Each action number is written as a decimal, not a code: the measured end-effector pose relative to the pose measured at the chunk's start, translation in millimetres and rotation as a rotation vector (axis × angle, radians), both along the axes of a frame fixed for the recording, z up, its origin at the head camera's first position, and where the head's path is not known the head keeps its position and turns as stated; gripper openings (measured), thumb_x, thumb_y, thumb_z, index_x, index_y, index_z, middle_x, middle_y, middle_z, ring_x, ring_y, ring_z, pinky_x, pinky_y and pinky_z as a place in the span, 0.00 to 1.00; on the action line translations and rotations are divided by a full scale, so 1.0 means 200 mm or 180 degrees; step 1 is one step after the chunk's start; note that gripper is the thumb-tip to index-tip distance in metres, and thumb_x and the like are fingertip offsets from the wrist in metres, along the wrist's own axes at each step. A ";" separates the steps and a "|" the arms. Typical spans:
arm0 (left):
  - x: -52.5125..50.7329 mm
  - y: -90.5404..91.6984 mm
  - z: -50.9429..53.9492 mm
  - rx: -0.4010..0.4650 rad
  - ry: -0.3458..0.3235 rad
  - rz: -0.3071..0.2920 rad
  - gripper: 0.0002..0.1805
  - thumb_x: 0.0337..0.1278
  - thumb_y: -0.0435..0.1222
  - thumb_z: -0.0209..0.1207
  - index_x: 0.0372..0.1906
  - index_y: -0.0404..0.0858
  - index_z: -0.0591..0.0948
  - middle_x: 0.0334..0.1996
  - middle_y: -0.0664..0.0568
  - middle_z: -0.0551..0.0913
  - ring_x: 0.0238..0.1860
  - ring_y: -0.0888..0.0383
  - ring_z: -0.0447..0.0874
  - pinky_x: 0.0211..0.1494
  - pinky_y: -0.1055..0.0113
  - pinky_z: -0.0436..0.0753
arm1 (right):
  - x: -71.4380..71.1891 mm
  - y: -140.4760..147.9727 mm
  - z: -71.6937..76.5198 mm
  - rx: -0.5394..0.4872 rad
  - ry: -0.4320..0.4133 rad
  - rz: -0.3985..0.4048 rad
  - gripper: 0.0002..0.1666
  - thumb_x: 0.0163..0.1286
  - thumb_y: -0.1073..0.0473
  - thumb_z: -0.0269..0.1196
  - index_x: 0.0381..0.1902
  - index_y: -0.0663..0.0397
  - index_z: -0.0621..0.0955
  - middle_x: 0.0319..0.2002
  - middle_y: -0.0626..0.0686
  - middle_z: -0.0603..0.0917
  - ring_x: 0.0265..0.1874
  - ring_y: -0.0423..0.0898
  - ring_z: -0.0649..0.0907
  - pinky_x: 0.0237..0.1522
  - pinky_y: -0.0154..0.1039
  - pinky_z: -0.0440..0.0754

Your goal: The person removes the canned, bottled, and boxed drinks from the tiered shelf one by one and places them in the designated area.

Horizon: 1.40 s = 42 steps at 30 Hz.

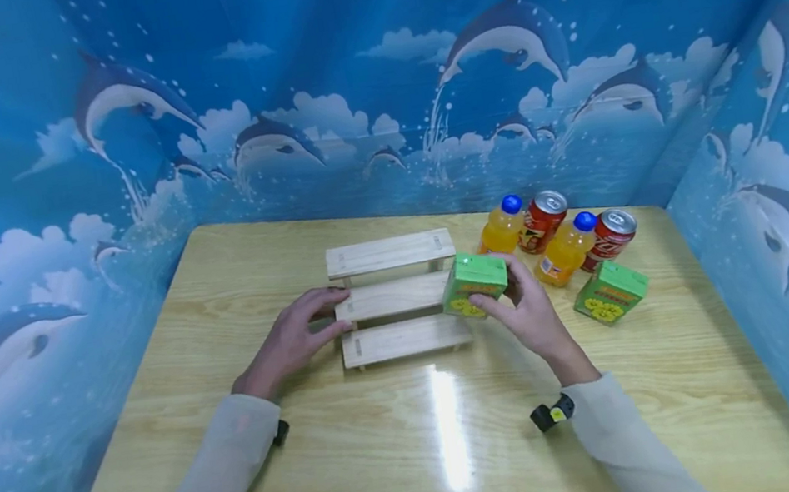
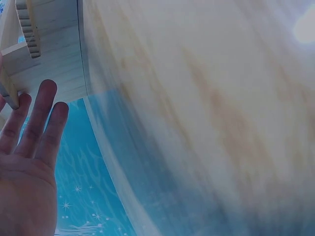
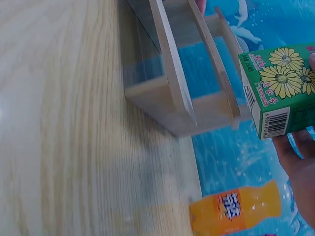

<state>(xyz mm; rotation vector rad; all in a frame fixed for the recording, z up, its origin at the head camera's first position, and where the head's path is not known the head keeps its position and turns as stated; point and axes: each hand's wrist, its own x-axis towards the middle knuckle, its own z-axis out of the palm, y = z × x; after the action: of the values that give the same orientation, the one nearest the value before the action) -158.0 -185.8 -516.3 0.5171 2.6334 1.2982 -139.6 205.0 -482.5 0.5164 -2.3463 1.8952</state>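
Note:
Near the middle of the table stands a pale wooden three-step rack. My left hand is at the rack's left end, thumb and index finger at the middle step. In the left wrist view, several of the left hand's fingers are extended beside the wood; its thumb is out of sight there. My right hand grips a green drink carton with yellow flowers, thumb on the front face. The carton is at the right end of the middle step; the right wrist view shows the carton beside the rack, apparently apart from it.
Right of the rack stand two orange drink bottles with blue caps, two red soda cans and a second green carton. The wooden table is bordered by a blue dolphin-print curtain at the back and sides.

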 end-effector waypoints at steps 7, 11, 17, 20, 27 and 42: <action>0.00 0.00 0.00 0.0017 0.0021 -0.0012 0.29 0.75 0.47 0.69 0.77 0.56 0.79 0.76 0.52 0.77 0.68 0.47 0.84 0.72 0.43 0.84 | 0.00 0.09 -0.02 0.0013 0.0011 -0.0257 0.32 0.77 0.72 0.67 0.74 0.63 0.70 0.62 0.40 0.81 0.60 0.40 0.82 0.63 0.26 0.81; 0.00 0.00 -0.01 0.0019 0.0034 -0.0021 0.29 0.75 0.46 0.69 0.77 0.55 0.79 0.75 0.52 0.77 0.67 0.47 0.85 0.71 0.43 0.85 | 0.00 0.12 -0.03 -0.0006 -0.0050 -0.0376 0.32 0.77 0.71 0.67 0.75 0.62 0.69 0.63 0.41 0.80 0.61 0.40 0.81 0.65 0.25 0.80; 0.00 0.00 0.00 0.0039 0.0066 -0.0038 0.29 0.75 0.46 0.69 0.77 0.54 0.78 0.75 0.50 0.77 0.67 0.46 0.86 0.71 0.43 0.86 | -0.01 0.17 -0.06 0.0015 -0.0129 -0.0540 0.32 0.79 0.66 0.68 0.75 0.57 0.70 0.63 0.40 0.81 0.61 0.40 0.81 0.66 0.24 0.78; 0.00 -0.01 0.00 0.0039 0.0084 -0.0043 0.30 0.75 0.46 0.69 0.77 0.53 0.78 0.75 0.49 0.78 0.67 0.45 0.86 0.70 0.42 0.86 | -0.01 0.19 -0.08 0.0036 -0.0157 -0.0589 0.32 0.79 0.65 0.68 0.75 0.55 0.70 0.64 0.39 0.80 0.62 0.40 0.81 0.67 0.24 0.77; 0.00 0.00 0.00 0.0022 0.0094 -0.0021 0.30 0.75 0.48 0.69 0.77 0.54 0.78 0.75 0.49 0.78 0.67 0.45 0.85 0.71 0.42 0.85 | -0.02 0.22 -0.12 -0.0028 -0.0232 -0.0729 0.31 0.80 0.65 0.68 0.75 0.56 0.70 0.64 0.39 0.80 0.64 0.39 0.80 0.68 0.23 0.77; 0.00 0.00 0.01 0.0041 0.0081 -0.0027 0.30 0.74 0.46 0.70 0.77 0.52 0.79 0.74 0.49 0.78 0.67 0.45 0.86 0.71 0.42 0.85 | -0.05 0.28 -0.22 -0.0146 -0.0543 -0.1133 0.31 0.78 0.60 0.71 0.73 0.53 0.72 0.62 0.42 0.81 0.63 0.39 0.80 0.64 0.24 0.78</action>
<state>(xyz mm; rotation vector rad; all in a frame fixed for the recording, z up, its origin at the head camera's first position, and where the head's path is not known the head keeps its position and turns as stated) -157.1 -185.5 -514.3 0.5497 2.6419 1.3157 -149.7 260.5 -526.9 -0.0700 -2.2925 1.8785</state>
